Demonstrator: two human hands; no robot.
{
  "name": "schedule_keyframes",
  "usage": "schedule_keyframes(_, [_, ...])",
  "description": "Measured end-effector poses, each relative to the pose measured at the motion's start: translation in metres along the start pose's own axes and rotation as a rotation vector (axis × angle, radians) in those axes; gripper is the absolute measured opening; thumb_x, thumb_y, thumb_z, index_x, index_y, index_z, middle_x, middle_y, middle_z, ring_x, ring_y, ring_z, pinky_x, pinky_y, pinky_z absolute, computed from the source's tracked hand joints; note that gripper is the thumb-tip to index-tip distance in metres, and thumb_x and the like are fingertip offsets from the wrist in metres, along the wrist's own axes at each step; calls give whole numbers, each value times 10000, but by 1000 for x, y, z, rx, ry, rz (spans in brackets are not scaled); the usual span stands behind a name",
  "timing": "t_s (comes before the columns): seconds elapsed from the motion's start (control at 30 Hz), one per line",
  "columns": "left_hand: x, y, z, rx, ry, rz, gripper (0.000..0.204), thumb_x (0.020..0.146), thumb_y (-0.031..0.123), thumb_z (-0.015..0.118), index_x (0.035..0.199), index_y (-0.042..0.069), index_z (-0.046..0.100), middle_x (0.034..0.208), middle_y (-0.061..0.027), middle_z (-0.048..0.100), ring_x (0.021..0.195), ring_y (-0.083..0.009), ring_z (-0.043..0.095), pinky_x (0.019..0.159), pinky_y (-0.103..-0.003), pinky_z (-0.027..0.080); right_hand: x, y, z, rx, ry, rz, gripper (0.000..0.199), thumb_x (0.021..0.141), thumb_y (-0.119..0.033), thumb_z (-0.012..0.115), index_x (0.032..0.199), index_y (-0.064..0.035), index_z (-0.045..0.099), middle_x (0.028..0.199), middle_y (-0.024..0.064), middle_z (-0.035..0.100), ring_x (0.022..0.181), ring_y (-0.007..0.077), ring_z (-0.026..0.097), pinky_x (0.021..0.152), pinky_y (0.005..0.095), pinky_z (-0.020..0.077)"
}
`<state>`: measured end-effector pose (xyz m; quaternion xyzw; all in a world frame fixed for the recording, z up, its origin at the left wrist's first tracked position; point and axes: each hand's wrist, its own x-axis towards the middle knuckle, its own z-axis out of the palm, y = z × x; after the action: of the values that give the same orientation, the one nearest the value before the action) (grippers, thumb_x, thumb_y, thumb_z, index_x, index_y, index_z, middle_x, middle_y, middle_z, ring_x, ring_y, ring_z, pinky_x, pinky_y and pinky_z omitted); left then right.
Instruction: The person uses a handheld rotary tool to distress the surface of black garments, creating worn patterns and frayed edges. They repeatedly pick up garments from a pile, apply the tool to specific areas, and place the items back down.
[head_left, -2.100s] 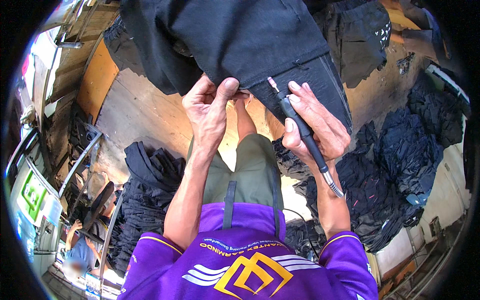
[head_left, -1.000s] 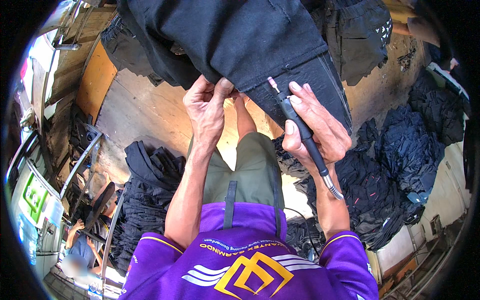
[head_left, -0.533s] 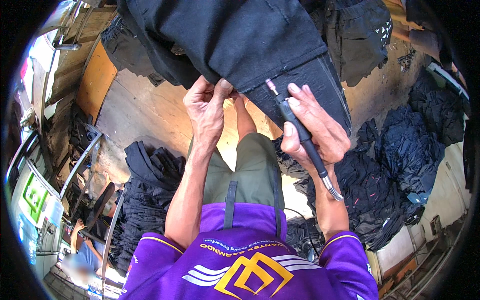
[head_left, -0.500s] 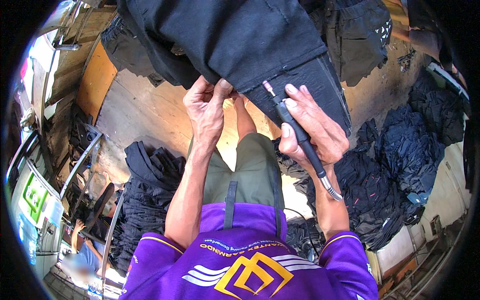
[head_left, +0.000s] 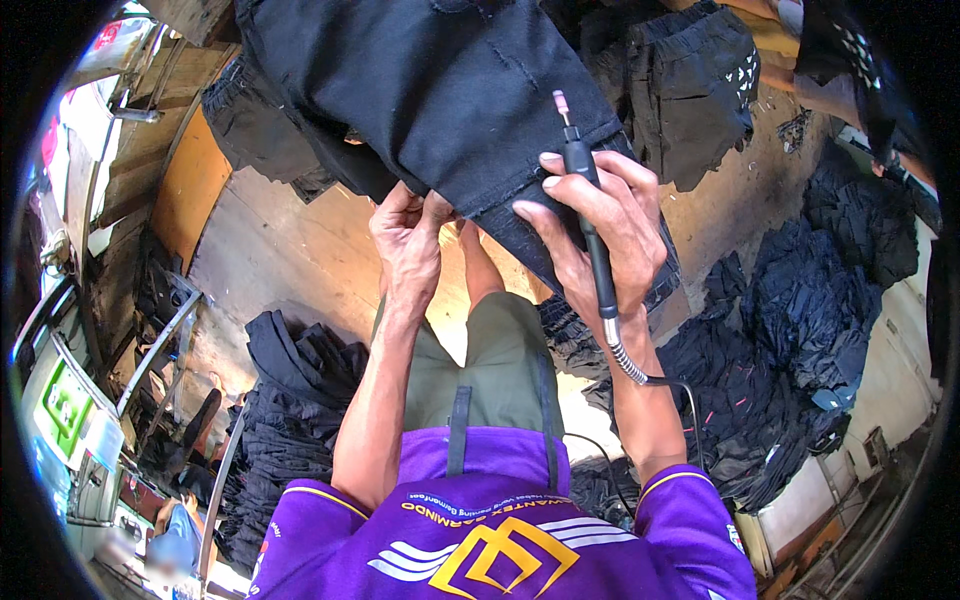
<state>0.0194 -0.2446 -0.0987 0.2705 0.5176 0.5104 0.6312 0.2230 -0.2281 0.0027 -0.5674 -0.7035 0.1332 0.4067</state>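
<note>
Dark denim-like trousers hang or lie across the top of the view, with a leg reaching down toward me. My left hand pinches the lower edge of this leg between thumb and fingers. In my right hand is a black rotary grinder handpiece, held like a pen over the leg's hem end. Its small pink grinding tip points away from me, over the cloth near a frayed seam line. Whether the tip touches the fabric I cannot tell.
Heaps of dark garments lie at the right, and a folded stack stands at the left. More dark shorts hang at the far right. The handpiece's cable runs down beside my right arm. Other people are partly visible at the upper right and lower left.
My right hand has moved farther away and a little left, carrying the handpiece's tip from the hem up over the leg. The trouser leg has shifted slightly left; my left hand keeps its pinch.
</note>
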Motion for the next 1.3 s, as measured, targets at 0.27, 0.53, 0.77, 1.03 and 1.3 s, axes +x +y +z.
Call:
schedule_keyframes(0.27, [0,5,3,-50,-56,26,217,1074,132,727,1248,5,747,1051,-36,792,929,-111,733,830,-290,598,1,4,9,55,84,63,239,827,45,888,1006,-36,750,967,103,793,889,272,743,842,390,577])
schedule_keyframes(0.53, [0,9,3,-42,-37,-29,201,1065,107,717,1227,-8,749,1046,-50,799,902,-128,754,867,-332,638,-19,60,-101,-587,587,465,229,1076,-166,732,1205,22,712,1158,159,780,1069,228,725,986,381,585])
schedule_keyframes(0.77, [0,3,2,-44,-60,8,196,1073,123,721,1223,0,749,1055,-40,791,915,-101,737,847,-289,611,-41,5,-81,-119,-43,199,343,1100,-216,601,1326,22,702,1217,195,757,1171,315,739,1111,516,543])
schedule_keyframes(1.03, [1,-2,1,26,-30,32,209,1078,174,735,1224,26,749,939,12,758,752,-69,647,647,-245,495,-26,-2,-27,170,-9,94,304,863,-31,729,1140,82,784,1091,222,804,1125,387,791,1048,534,623])
schedule_keyframes(1.3, [1,-11,-5,43,-7,55,275,1063,205,764,1255,9,742,1024,-20,776,839,-83,676,733,-246,516,-33,5,-24,169,-41,32,299,819,-11,768,1104,76,797,1057,215,809,1104,375,799,1042,531,631])
